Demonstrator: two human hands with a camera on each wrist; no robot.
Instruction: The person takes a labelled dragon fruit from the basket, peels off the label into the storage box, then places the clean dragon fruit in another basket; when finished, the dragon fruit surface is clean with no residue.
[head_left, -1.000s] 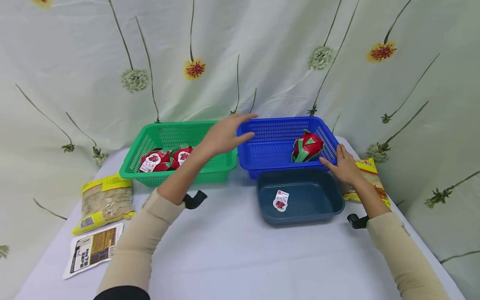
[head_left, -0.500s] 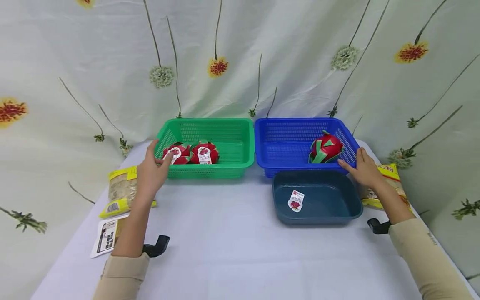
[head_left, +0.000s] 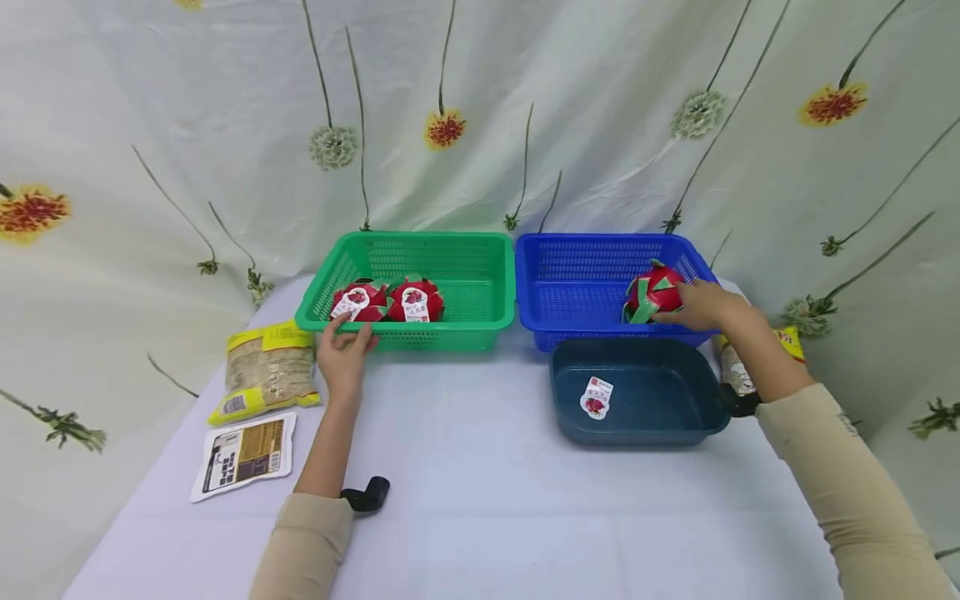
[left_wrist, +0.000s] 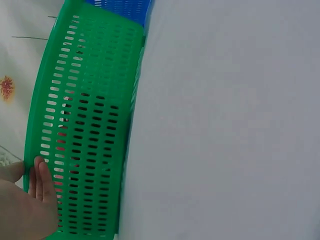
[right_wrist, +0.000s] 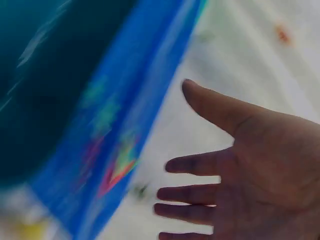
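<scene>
While left fingers point(left_wrist: 48, 186) grip the green basket point(head_left: 472, 287), right fingers point(right_wrist: 197, 163), lifted off the blue basket point(head_left: 573, 292), spread wide.

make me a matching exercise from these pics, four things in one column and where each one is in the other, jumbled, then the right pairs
Things
1. left hand
2. labelled dragon fruits
3. dragon fruit with no label showing
4. white label

Places
A. inside the blue basket
B. on the bottom of the dark teal basin
C. at the near rim of the green basket
D. inside the green basket, side by side

Pairs
1-C, 2-D, 3-A, 4-B
</scene>
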